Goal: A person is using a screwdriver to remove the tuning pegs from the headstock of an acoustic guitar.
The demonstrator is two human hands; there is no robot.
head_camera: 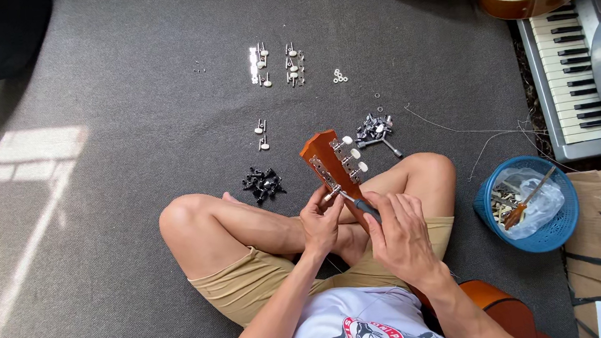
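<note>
Left hand (319,222) pinches lower edge of guitar headstock (325,161); right hand (397,237) closed around screwdriver (359,204), tip at headstock's tuner plate. Headstock tilted up between crossed knees, three white tuner knobs on its right side. Grey carpet (113,98) open wide to left. Ahead: two rows of loose tuners (277,64), two dark part heaps. Right: blue basket (528,207), keyboard (572,80), two guitar bodies along top edge.

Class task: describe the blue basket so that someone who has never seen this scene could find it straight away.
Start at the keyboard on the right edge of the grey carpet. Just below it stands the basket, round, blue, perforated, holding clear plastic and a screwdriver. Nothing else on the floor is blue.
</note>
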